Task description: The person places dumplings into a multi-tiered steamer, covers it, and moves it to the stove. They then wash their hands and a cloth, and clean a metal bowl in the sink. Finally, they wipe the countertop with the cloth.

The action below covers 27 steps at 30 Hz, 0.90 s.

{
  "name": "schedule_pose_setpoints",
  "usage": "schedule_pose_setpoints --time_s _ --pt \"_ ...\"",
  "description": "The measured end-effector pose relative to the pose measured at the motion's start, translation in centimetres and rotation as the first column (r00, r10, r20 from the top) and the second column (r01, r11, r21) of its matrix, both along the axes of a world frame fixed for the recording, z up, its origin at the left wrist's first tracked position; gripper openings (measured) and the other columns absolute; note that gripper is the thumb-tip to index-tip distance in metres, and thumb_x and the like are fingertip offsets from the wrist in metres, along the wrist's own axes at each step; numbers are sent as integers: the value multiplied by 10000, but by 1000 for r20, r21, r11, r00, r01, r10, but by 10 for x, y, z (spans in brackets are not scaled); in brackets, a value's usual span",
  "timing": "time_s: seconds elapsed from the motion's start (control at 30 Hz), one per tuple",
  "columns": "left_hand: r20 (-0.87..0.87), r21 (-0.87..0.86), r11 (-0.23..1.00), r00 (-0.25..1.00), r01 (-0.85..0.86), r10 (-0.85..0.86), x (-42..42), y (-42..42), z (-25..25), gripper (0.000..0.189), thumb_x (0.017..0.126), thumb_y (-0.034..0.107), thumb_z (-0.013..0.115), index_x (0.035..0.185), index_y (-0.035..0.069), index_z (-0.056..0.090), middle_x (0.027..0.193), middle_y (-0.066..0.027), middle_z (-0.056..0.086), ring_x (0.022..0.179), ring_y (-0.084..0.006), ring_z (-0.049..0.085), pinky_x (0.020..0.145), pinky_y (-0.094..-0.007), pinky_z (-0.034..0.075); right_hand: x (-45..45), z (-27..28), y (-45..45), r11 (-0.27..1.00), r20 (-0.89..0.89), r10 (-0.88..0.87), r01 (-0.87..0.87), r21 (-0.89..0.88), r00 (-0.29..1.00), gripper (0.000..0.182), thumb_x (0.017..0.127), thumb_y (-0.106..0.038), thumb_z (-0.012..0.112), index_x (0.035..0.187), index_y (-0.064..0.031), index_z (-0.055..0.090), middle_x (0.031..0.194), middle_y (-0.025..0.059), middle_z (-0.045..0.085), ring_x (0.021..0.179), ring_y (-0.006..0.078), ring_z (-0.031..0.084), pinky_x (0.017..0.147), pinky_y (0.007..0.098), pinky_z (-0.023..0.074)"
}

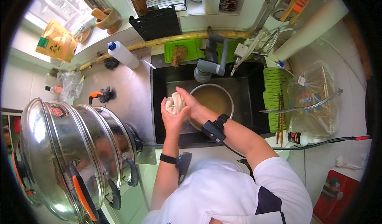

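Note:
A bunched, pale cream cloth (175,103) is pressed between my two hands above the left part of the black sink (252,104). My left hand (172,119) cups it from the left and below. From the right, my right hand (191,103) closes on it with the fingers stretched along its side. Just right of the cloth, a round metal basin (232,104) of cloudy brownish liquid stands in the sink, partly covered by my right forearm. A dark grey faucet (212,64) reaches over the basin's far edge.
A tall stainless-steel steamer pot (80,152) stands close on my left. Beyond it are a white squeeze bottle (124,55) and a scouring pad with an orange handle (101,95). Green draining mats (271,89) edge the sink; a flexible metal hose (310,106) sticks out at right.

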<state>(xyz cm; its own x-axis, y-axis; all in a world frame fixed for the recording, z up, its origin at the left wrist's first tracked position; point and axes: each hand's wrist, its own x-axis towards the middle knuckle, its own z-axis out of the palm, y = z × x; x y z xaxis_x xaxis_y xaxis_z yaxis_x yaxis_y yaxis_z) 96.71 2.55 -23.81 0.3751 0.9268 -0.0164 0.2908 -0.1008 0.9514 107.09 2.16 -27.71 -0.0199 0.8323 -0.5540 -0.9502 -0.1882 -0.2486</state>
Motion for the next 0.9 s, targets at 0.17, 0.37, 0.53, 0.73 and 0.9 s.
schedule_pose_setpoints --time_s 0.17,0.37,0.53,0.73,0.9 --pt "310 -536 818 950 211 -42 3 25 -21 515 737 144 640 1190 0 441 1063 -101 561 904 -202 577 776 -296 463 17 2 -13 992 12 39 -41 119 999 530 834 -548 417 914 -57 601 875 92 621 843 213 584 810 350 444" --pt "373 -829 539 867 151 330 6 22 -65 455 768 200 580 1184 65 456 1082 -123 550 958 -284 560 807 -441 465 75 -59 -49 943 865 304 4 -333 399 471 797 -502 512 875 -56 642 801 66 620 748 198 569 704 337 441" --pt "356 -912 352 831 210 428 -2 25 -83 491 744 286 589 1186 117 456 1134 -101 525 1015 -307 522 827 -496 435 128 -117 -105 629 694 705 325 -706 144 331 731 -289 545 865 -3 645 930 205 611 871 347 584 748 397 457" --pt "300 -947 259 811 190 502 1 30 -92 463 785 299 552 1204 130 448 1179 -91 510 1086 -295 478 907 -509 372 130 -104 -123 530 584 809 350 -773 65 345 706 -254 524 899 7 642 1000 222 586 933 369 566 821 406 451" --pt "280 -949 263 845 173 456 -1 34 -103 472 790 312 549 1212 127 442 1184 -95 506 1087 -299 477 908 -503 375 126 -82 -125 478 539 842 498 -724 -24 354 720 -251 521 915 27 621 1004 215 584 975 377 536 838 415 435"
